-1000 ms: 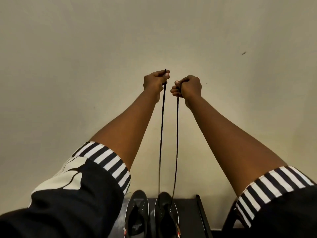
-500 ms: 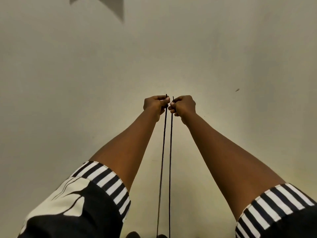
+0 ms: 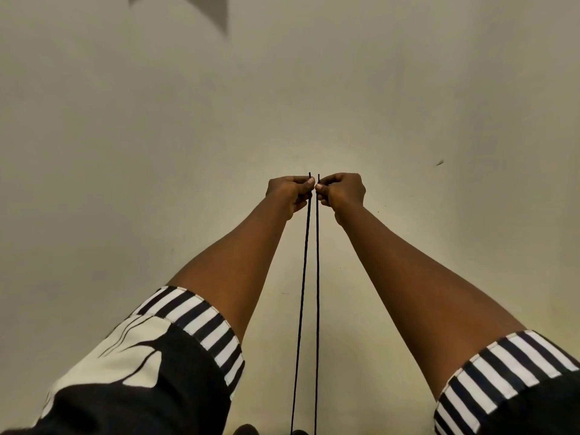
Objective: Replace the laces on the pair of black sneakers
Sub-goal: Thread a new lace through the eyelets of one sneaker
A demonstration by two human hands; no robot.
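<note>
Both arms stretched way out at the far wall [image 3: 125, 152]. Left hand [image 3: 290, 193] and right hand [image 3: 342, 193] nearly touching, each pinching one lace [image 3: 309, 277] tip. Two taut strands side by side, running near to barely visible sneakers [image 3: 246, 430] at the bottom edge.

Both arms outstretched, left hand [image 3: 290, 191] and right hand [image 3: 342, 191] side by side, fingers curled.
</note>
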